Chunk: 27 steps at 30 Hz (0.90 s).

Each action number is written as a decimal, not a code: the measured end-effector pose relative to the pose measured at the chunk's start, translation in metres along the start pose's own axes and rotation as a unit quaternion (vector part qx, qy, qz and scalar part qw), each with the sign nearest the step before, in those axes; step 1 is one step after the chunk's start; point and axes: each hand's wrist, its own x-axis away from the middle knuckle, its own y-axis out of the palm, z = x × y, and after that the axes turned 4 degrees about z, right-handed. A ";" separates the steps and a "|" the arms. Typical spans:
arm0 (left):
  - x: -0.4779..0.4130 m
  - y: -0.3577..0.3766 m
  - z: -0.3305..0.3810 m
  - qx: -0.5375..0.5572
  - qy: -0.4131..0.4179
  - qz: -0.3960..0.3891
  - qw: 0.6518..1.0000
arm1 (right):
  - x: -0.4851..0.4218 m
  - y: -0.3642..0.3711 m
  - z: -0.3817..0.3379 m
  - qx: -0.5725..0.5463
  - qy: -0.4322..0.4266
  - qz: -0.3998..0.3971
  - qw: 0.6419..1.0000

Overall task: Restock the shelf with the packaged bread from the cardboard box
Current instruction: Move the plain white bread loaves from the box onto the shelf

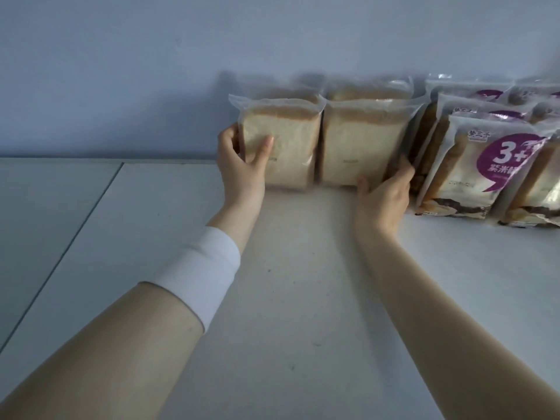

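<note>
Two clear bags of sliced white bread stand upright side by side on the white shelf, with more bags behind them. My left hand grips the left bread bag, thumb on its front and fingers round its left side. My right hand holds the right bread bag at its lower right corner, thumb at the front bottom edge and fingers along the right side. The cardboard box is out of view.
Rows of purple-and-white labelled bread packs stand close to the right of my right hand. A pale wall backs the shelf. A seam in the shelf surface runs diagonally at the left.
</note>
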 end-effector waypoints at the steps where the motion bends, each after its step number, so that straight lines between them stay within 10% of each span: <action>1: 0.003 -0.001 0.003 -0.024 0.004 -0.002 1.000 | 0.006 -0.003 -0.001 0.006 -0.016 -0.006 1.000; 8: 0.073 -0.047 0.035 -0.322 0.126 -0.028 0.938 | 0.077 -0.061 0.002 0.211 -0.148 -0.056 0.965; 12: 0.135 -0.074 0.051 -0.469 0.295 -0.267 0.788 | 0.129 -0.120 0.009 0.371 -0.187 -0.081 0.906; 27: 0.478 -0.003 0.161 -0.391 0.488 -0.540 0.563 | 0.265 -0.450 0.125 0.566 0.057 -0.030 0.822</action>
